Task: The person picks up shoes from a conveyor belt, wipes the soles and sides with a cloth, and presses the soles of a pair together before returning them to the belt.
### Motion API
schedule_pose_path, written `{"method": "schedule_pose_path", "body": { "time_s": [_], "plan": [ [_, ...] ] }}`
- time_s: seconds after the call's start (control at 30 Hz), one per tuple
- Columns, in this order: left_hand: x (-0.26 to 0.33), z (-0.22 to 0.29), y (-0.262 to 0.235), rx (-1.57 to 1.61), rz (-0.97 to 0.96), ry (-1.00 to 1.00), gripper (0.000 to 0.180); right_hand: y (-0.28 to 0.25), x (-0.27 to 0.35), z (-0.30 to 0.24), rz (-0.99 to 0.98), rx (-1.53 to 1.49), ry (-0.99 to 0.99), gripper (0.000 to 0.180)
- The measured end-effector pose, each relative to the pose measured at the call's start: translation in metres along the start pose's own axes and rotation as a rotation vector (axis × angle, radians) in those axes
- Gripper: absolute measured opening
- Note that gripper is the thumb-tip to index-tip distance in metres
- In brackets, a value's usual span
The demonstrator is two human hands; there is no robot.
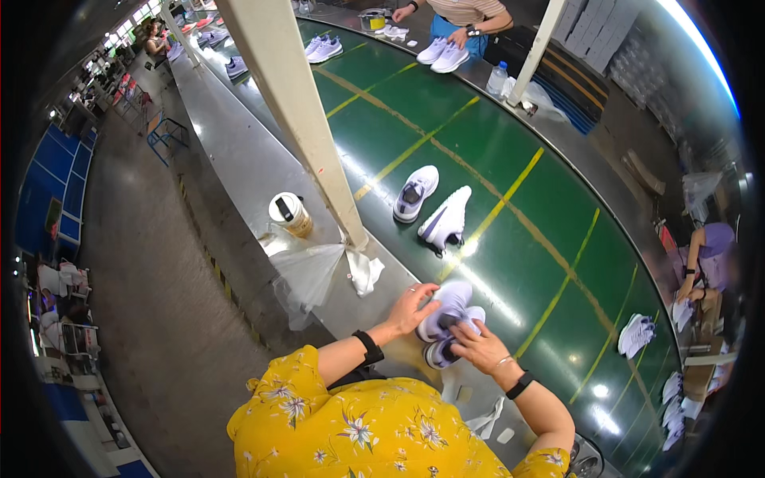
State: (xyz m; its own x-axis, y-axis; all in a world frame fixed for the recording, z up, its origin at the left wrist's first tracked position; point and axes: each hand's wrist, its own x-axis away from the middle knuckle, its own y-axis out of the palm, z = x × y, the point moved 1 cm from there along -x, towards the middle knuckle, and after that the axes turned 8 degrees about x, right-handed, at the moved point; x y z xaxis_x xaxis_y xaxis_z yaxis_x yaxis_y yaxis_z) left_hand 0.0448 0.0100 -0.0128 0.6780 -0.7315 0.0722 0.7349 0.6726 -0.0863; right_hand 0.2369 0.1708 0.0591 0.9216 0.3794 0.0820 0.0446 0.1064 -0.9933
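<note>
lower centre: pale lilac-white sneakers [448, 320], rounded, motion-blurred | left hand [413, 309]: fingers bent at their side, cannot tell if gripping | right hand [479, 349]: fingers curved over them, grip likewise unclear | centre-right: smooth, glossy green belt [526, 271]

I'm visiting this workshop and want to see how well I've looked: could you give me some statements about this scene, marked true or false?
1. The right hand touches the nearest pair of sneakers. True.
2. The lidded cup stands on the conveyor belt. False: the lidded cup stands on the metal ledge beside the conveyor belt.
3. A black wristband is on each wrist, left and right. True.
4. The conveyor belt is red. False: it is green with yellow lines.
5. The top is plain blue. False: the top is yellow with printed flowers.
</note>
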Motion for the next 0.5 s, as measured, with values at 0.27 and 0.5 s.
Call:
{"method": "schedule_pose_path", "body": {
  "time_s": [0.27, 0.5],
  "plan": [
    [0.029, -0.033, 0.01, -0.129, -0.302, -0.016, 0.075, 0.025, 0.021, -0.087, 0.304, -0.591, 0.741, 0.046],
    [0.006, -0.037, 0.027, -0.355, -0.056, -0.131, 0.089, 0.103, 0.016, -0.127, 0.569, -1.291, 1.374, 0.083]
  ]
}}
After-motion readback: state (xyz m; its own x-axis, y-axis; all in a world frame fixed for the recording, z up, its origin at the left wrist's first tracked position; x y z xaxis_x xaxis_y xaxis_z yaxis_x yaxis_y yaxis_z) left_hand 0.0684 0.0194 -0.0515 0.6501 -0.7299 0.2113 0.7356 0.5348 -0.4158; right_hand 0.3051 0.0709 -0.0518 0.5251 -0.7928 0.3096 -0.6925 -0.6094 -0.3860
